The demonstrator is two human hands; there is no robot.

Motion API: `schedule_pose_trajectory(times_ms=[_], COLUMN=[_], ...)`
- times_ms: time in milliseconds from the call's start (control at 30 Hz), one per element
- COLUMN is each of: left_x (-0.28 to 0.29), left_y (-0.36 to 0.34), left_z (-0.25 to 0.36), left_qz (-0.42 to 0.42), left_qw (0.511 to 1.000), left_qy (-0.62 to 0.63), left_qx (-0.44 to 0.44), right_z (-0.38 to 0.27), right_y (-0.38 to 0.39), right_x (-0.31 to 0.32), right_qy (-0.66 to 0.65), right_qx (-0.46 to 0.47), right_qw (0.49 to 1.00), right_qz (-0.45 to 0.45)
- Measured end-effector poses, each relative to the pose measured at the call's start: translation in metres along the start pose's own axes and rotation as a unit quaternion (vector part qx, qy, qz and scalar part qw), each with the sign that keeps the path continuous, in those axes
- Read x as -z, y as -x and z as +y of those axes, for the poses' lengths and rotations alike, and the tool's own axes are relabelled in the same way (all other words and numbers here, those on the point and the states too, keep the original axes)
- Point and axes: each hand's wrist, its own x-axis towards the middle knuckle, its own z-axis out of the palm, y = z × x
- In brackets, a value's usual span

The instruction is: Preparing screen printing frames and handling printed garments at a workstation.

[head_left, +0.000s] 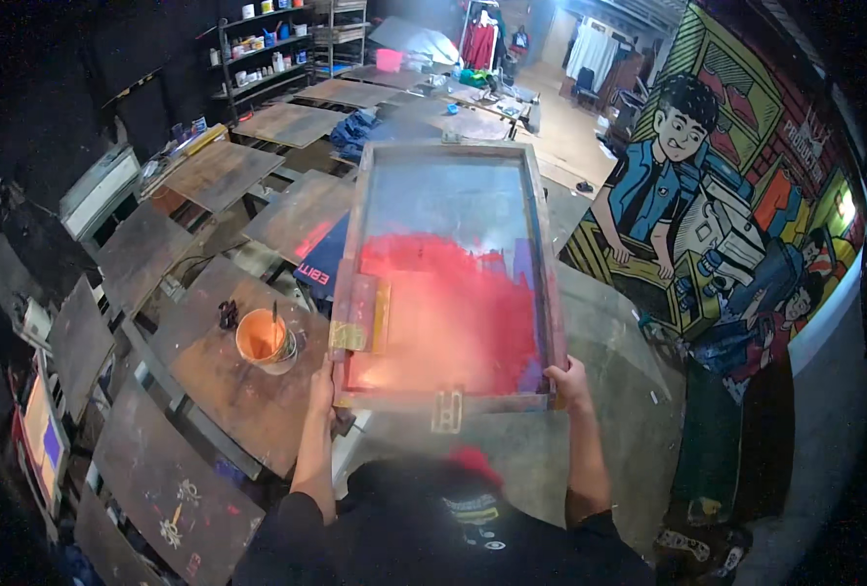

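Both my hands hold a large screen-printing frame [547, 244] tilted up in front of me. Red ink [453, 313] coats the lower part of its mesh, and the upper part looks pale blue-grey. My left hand [325, 388] grips the lower left side, its fingers partly hidden by the frame. At the lower right corner, my right hand [570, 381] is closed round the edge with the thumb on top. A metal bracket [446, 411] sits on the near edge. Beyond the frame's left side lies dark blue fabric [330, 256] with a pinkish-red print, partly covered.
An orange-lined bucket [261, 335] with a stick in it stands on a board to my left. Several flat printing boards [221, 174] run in rows to the left and far side. Shelves of containers [263, 44] stand at the back. A painted mural wall [707, 195] is on the right.
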Motion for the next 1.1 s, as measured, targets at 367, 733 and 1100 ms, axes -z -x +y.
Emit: schedule_pose_trajectory(times_ms=[367, 733, 1100], left_x=[-0.058, -0.153, -0.154], left_y=[-0.094, -0.100, -0.114], left_z=[-0.014, -0.029, -0.039], left_qz=[0.101, 0.343, 0.446], left_qw=[0.994, 0.938, 0.884], left_qy=[0.032, 0.047, 0.139], left_qx=[0.006, 0.006, -0.011], right_z=[-0.028, -0.039, -0.093], right_y=[-0.211, -0.445, -0.537], right_x=[-0.020, -0.062, -0.175], right_qy=[-0.025, 0.041, 0.074], right_qx=[0.008, 0.073, 0.008], right_qw=[0.994, 0.954, 0.888], right_qz=[-0.104, -0.289, -0.453])
